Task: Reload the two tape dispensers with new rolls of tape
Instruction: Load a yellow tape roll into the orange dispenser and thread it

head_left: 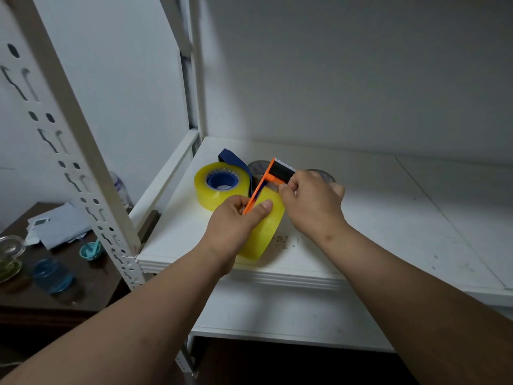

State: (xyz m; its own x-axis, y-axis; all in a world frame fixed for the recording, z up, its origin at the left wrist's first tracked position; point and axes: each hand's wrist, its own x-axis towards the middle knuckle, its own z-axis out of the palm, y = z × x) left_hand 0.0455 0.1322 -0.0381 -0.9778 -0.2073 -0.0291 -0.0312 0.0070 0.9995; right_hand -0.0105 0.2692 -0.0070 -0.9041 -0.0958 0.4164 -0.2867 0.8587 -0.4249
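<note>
An orange tape dispenser [270, 176] with a black roller and a toothed blade carries a yellowish tape roll [268, 226], held above the white shelf [388, 218]. My left hand [236, 220] grips the roll and the orange frame, thumb across the roll's face. My right hand [311, 198] pinches something small at the black roller end; what it pinches is hard to tell. A blue dispenser [233, 161] loaded with another yellowish roll [219, 184] lies on the shelf behind.
Two grey used tape cores [258, 168] [322, 175] lie on the shelf behind my hands. A perforated white rack post [83, 151] stands at left. Below left, a dark table [41, 290] holds papers, a glass bowl, a blue lid and a teal dish.
</note>
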